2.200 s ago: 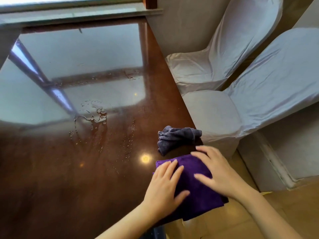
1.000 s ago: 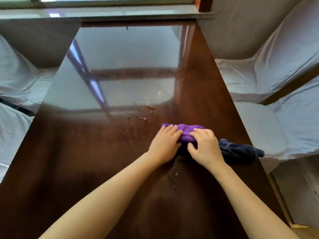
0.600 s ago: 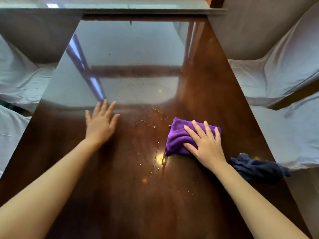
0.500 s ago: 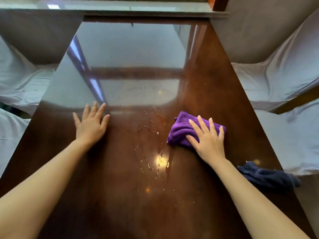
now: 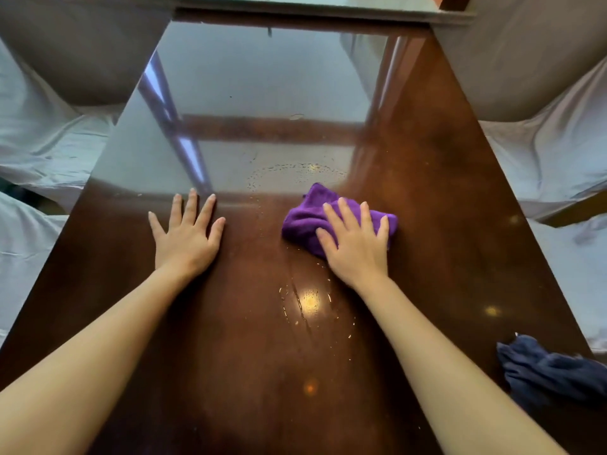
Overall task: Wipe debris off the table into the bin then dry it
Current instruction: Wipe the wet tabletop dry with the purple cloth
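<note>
A glossy dark brown table [image 5: 427, 178] fills the view. My right hand [image 5: 356, 243] presses flat on a bunched purple cloth [image 5: 303, 220] near the table's middle, fingers spread over it. My left hand [image 5: 185, 236] lies flat on the bare wood to the left, fingers apart, holding nothing. Water droplets [image 5: 295, 169] form an arc just beyond the cloth, and wet streaks [image 5: 297, 300] shine on the wood between my forearms. No bin is in view.
A crumpled dark blue cloth [image 5: 551, 372] lies at the table's right edge, close to me. White-covered chairs stand along the left side [image 5: 42, 139] and the right side [image 5: 542, 152]. A window ledge [image 5: 295, 3] runs past the far end.
My left hand came off the purple cloth and went flat on the table to the left. My right hand has pushed the cloth away from me over the wet patch.
</note>
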